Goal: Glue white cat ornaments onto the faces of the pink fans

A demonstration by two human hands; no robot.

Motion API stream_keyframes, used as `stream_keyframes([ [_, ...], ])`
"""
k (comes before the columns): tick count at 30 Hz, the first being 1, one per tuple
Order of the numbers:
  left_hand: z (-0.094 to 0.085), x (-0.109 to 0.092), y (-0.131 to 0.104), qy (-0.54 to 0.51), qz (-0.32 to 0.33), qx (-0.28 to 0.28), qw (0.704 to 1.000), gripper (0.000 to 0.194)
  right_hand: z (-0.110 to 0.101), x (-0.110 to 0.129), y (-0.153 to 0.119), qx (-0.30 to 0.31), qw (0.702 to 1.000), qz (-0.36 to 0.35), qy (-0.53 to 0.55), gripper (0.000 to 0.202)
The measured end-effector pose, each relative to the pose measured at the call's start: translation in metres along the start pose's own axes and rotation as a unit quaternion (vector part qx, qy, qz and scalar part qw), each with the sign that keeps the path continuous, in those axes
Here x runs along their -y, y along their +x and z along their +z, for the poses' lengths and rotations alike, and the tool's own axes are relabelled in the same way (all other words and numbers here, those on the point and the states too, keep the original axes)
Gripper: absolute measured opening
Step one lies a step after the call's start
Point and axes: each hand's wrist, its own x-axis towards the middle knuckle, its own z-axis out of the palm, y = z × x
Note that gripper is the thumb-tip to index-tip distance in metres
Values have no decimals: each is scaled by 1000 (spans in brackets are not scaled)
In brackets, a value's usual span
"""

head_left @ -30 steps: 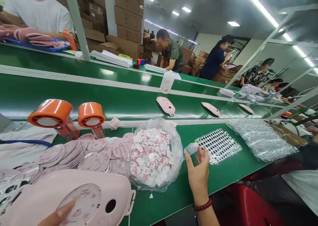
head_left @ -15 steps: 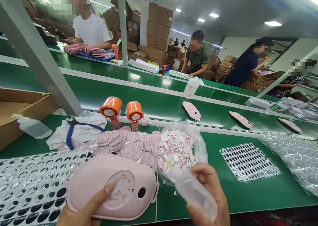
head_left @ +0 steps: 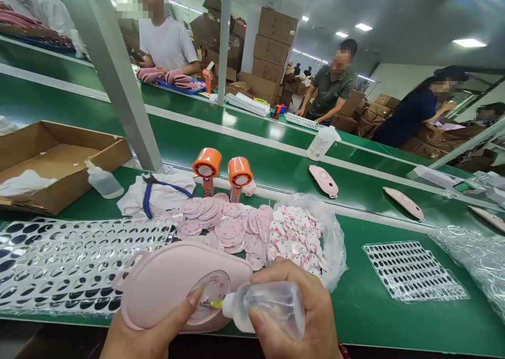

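Observation:
A pink oval case [head_left: 165,280] is in my left hand [head_left: 153,330], whose thumb presses on the round printed disc [head_left: 215,290] set in it. My right hand [head_left: 303,306] is closed around a clear squeeze bottle [head_left: 276,303], held sideways, its yellowish tip at the disc near my left thumb. Just beyond the case lie piles of pink round discs [head_left: 229,227]. Beside them sits a clear plastic bag [head_left: 335,243] of small white-and-pink character pieces [head_left: 295,235]. Sheets of black ovals [head_left: 87,259] lie to the left.
Two orange handheld fans [head_left: 207,164] stand behind the discs. Blue-handled pliers [head_left: 148,198] rest on white cloth near another bottle [head_left: 104,182] and a cardboard box [head_left: 51,153]. Pink cases [head_left: 323,181] lie on the green belt. People work across it.
My right hand has brought the bottle left, from beside the bag to the disc, its tip now pointing left. The view has shifted, showing more of the cardboard box.

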Motion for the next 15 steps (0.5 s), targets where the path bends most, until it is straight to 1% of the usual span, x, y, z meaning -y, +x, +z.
stream_keyframes([
  [2, -1, 3, 0, -11, 6, -16, 1000, 93, 2, 3, 1, 4, 1000, -3, -8, 19],
  [4, -2, 5, 0, -22, 9, -34, 999, 96, 3, 4, 3, 10, 1000, -8, -13, 18],
  [8, -1, 4, -2, -26, 8, -35, 999, 93, 2, 4, 5, 19, 1000, 0, -7, 16],
  [12, 0, 0, -3, -16, 23, -27, 999, 91, -1, 3, 5, 23, 999, 32, 11, 13],
  [15, 0, -2, -2, -9, 29, -17, 999, 85, -2, 2, 2, 18, 998, 58, 21, 14],
])
